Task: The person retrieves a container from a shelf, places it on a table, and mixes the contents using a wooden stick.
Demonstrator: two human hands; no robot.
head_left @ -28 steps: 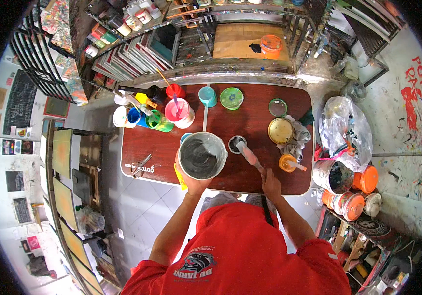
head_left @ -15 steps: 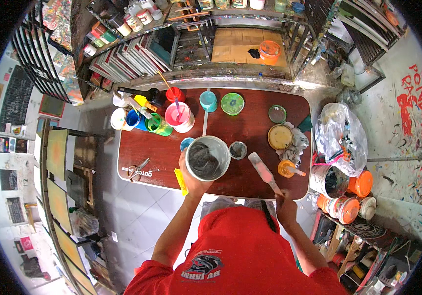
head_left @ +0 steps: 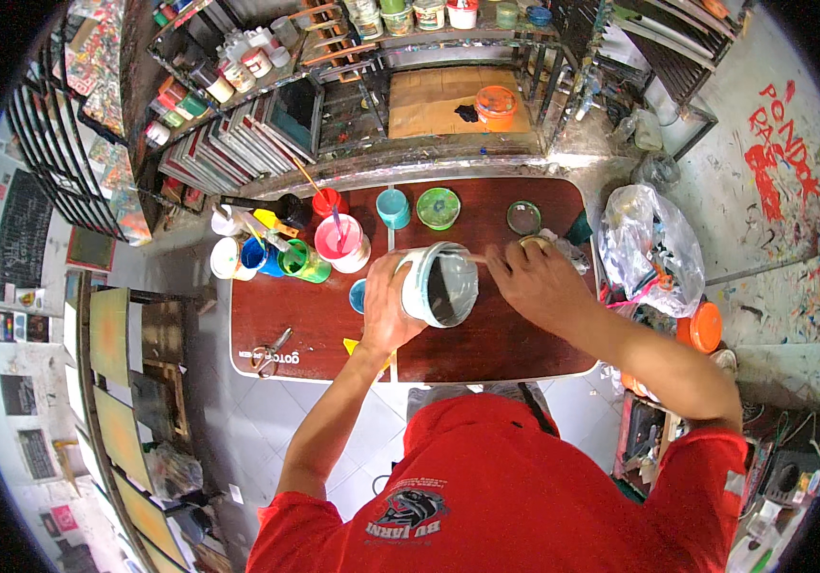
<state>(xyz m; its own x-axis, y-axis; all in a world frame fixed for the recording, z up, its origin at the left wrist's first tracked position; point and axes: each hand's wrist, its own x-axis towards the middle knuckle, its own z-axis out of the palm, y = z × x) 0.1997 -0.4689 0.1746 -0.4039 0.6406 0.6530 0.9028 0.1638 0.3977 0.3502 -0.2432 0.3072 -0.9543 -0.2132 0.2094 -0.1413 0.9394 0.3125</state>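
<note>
My left hand (head_left: 391,315) is wrapped round a white plastic tub (head_left: 417,291), tilted over so its mouth faces right. Dark grey paint (head_left: 441,289) coats part of its inside. My right hand (head_left: 536,286) is closed beside the tub's mouth, gripping a spatula (head_left: 477,258); only a short piece of it shows between the fingers and the rim. The small cup of dark paint on the table is hidden from view. A blue cup (head_left: 357,296) stands just left of the tub, and a yellow piece (head_left: 353,346) lies partly under my left wrist.
On the dark red table (head_left: 315,306) stand a pink paint tub (head_left: 340,244), a green pot (head_left: 305,263), a turquoise cup (head_left: 393,207) and a green-topped tub (head_left: 439,208). Scissors (head_left: 272,350) lie near the front left. A clear plastic bag (head_left: 653,248) hangs off the right side.
The tub has tipped from upright to facing right. My right hand, with the spatula, has moved from the table's front edge up and forward to the tub's mouth.
</note>
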